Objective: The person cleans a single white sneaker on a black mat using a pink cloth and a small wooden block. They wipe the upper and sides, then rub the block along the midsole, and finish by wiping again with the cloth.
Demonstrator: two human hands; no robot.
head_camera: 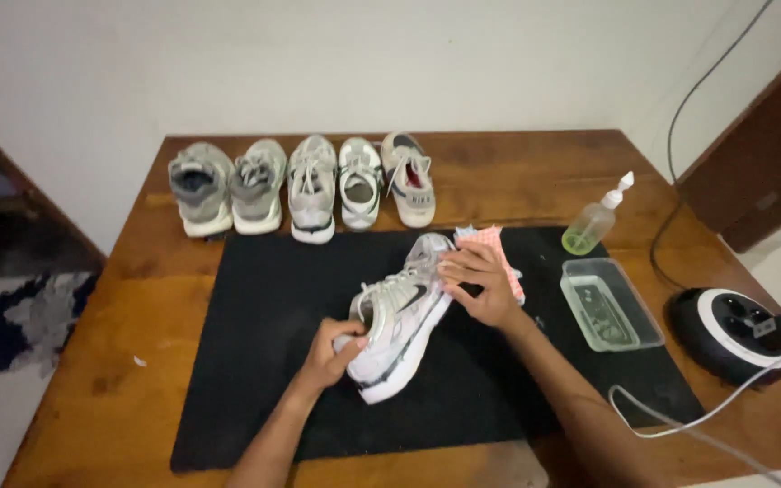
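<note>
A white and grey sneaker (404,316) lies on its side on a black mat (264,307), toe pointing away from me. My left hand (332,352) grips its heel end. My right hand (479,285) presses a pink and white cloth (490,242) against the front of the sneaker, fingers curled over it.
Several grey and white sneakers (309,185) stand in a row at the back of the wooden table (164,271). To the right are a pump bottle of yellow-green liquid (594,224), a clear plastic tub (609,303), and a round black and white device (736,330) with cables.
</note>
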